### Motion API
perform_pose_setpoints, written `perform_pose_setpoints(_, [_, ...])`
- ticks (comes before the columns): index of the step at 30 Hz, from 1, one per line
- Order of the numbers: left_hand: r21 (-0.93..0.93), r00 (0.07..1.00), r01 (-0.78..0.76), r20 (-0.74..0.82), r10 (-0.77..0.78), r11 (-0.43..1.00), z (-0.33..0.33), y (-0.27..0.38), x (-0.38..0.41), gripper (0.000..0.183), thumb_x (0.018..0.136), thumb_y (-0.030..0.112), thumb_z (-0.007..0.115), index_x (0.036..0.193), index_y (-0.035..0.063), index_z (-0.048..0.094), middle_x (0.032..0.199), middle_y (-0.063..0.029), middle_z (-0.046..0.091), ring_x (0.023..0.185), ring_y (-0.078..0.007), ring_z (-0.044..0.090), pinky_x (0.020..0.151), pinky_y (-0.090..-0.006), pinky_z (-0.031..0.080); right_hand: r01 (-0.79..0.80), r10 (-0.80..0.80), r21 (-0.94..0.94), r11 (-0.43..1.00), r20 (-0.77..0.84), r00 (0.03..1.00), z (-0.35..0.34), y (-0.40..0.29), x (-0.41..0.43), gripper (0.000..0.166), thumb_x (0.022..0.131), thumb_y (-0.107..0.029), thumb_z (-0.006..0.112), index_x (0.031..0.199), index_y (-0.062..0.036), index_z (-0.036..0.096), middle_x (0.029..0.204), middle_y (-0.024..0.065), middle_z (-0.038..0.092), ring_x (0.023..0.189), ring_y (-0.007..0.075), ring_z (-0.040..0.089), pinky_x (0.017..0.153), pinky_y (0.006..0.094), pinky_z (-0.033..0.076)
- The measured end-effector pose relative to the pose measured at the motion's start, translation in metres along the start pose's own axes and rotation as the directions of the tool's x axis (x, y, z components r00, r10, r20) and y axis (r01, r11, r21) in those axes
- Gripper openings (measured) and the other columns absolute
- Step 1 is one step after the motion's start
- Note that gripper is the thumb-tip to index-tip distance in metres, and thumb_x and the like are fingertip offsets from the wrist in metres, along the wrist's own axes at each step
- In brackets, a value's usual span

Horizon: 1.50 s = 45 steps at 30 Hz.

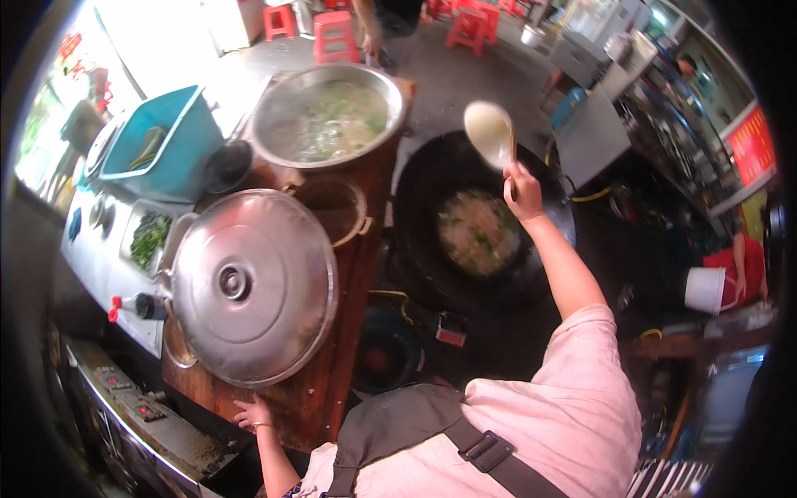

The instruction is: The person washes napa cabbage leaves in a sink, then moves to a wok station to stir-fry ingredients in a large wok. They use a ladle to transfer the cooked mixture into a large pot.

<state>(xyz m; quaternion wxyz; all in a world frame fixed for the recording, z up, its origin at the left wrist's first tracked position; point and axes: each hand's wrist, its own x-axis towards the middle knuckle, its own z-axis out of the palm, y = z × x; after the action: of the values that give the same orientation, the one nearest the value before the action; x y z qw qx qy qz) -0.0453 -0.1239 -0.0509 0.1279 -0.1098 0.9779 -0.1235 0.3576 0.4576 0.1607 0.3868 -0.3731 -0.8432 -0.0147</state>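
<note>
My right hand (523, 192) grips the handle of a ladle (489, 127), raised above the far part of a large dark wok (417, 249). In the wok lies a soup with green pieces (478, 231). My left hand (254, 413), with a bracelet at the wrist, has its fingers spread at the edge of a wooden table (305, 411), just below a big domed metal lid (280, 324); whether it touches either I cannot tell. Beyond the lid stands a wide metal basin (261, 134) of steaming soup with greens. A brown pot (363, 218) sits between basin and lid.
Left are a turquoise bin (171, 162), a tray of chopped greens (149, 239) and a bottle with a red top (134, 306). A dark bucket (386, 348) stands below the wok. People are at the far end and at right, near a white bucket (705, 290). Red stools (335, 37) stand beyond.
</note>
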Motion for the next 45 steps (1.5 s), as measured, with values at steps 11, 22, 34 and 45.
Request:
perform_pose_setpoints(11, [-0.01, 0.999, 0.03, -0.015, -0.03, 0.999, 0.014, -0.006, 0.025, 0.076, 0.073, 0.065, 0.04, 0.134, 0.0271, 0.013, 0.128, -0.0336, 0.016, 0.104, -0.0509, 0.033, 0.081, -0.0525, 0.038, -0.308, 0.575, -0.565, 0.765, 0.383, 0.723, 0.082, 0.107, -0.185, 0.016, 0.079, -0.012, 0.043, 0.095, -0.015, 0.044, 0.111, 0.035, 0.036, 0.068, 0.0406, 0.056, 0.06, 0.0442, 0.047])
perform_pose_setpoints(22, [0.037, 0.999, 0.04, -0.025, -0.039, 0.999, 0.015, -0.002, 0.022, 0.076, 0.074, 0.064, 0.038, 0.134, 0.0255, 0.012, 0.127, -0.0349, 0.016, 0.101, -0.0485, 0.036, 0.08, -0.0505, 0.039, -0.321, 0.926, 0.898, -0.301, 0.355, 0.125, 0.075, 0.073, -0.188, 0.027, 0.064, 0.007, 0.04, 0.082, -0.0132, 0.039, 0.071, 0.0043, 0.047, 0.061, 0.0256, 0.061, 0.05, 0.0269, 0.051])
perform_pose_setpoints(34, [0.08, 0.997, 0.018, -0.075, -0.012, 0.997, 0.012, 0.005, 0.008, 0.076, 0.075, 0.062, 0.037, 0.134, 0.0205, 0.014, 0.122, -0.0406, 0.018, 0.101, -0.0547, 0.032, 0.08, -0.0554, 0.035, -0.337, 0.884, 0.902, -0.272, 0.372, 0.284, -0.045, 0.039, -0.106, 0.026, 0.064, 0.006, 0.039, 0.084, -0.0114, 0.04, 0.071, 0.0098, 0.049, 0.059, 0.0288, 0.061, 0.047, 0.0284, 0.054])
perform_pose_setpoints(45, [-0.023, 0.993, 0.031, 0.111, -0.028, 0.999, -0.028, 0.011, -0.025, 0.073, 0.078, 0.058, 0.038, 0.134, 0.0229, 0.008, 0.134, -0.0279, 0.009, 0.119, -0.0459, 0.017, 0.081, -0.063, 0.03, -0.392, 0.854, 0.92, 0.005, 0.2, 0.48, -0.156, 0.009, 0.042, 0.023, 0.064, 0.007, 0.037, 0.084, -0.0044, 0.04, 0.068, 0.0125, 0.047, 0.063, 0.0309, 0.06, 0.047, 0.0344, 0.054])
